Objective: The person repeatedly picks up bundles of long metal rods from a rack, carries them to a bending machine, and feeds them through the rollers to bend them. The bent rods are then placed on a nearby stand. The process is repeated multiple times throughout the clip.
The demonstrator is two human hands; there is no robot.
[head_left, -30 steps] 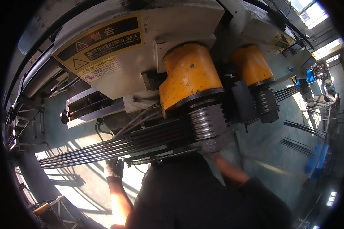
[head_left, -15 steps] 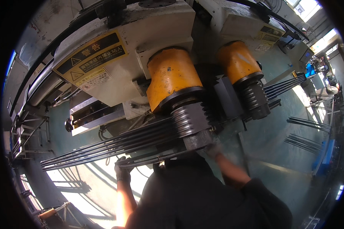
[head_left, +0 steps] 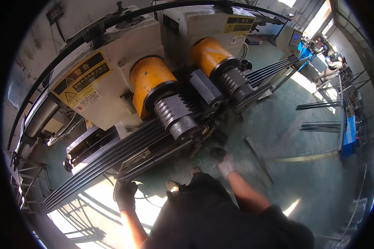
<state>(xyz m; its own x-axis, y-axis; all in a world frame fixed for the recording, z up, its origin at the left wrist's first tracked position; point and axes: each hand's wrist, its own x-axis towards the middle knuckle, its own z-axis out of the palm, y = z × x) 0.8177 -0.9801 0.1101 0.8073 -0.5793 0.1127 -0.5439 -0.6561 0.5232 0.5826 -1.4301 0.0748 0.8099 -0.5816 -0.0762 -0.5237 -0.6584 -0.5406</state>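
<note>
My left hand (head_left: 125, 194), in a dark work glove, is at the near left end of a thin bar with a coil spring around it (head_left: 158, 159). Its fingers look closed at the bar's end, partly hidden by the glove's back. My right hand (head_left: 222, 161), in a glove with a pale back and dark fingers, hangs over the floor, apart from the machine. Its fingers are loosely apart and nothing shows in them. Just beyond the bar, several long dark rods (head_left: 112, 155) lie side by side through the machine, under a ribbed steel forming head (head_left: 174, 114).
Two orange cylinder housings (head_left: 153, 79) (head_left: 211, 54) stand on pale machine bodies with warning labels (head_left: 81, 76). A dark strip (head_left: 258, 159) lies on the green floor at right. Bundles of bent rods (head_left: 322, 105) rest near a blue stand (head_left: 350, 135). A person (head_left: 336, 63) is far right.
My right hand has come away from the forming head, down over the floor. My left hand stays at the spring bar's end. The whole view has shifted and turned.
</note>
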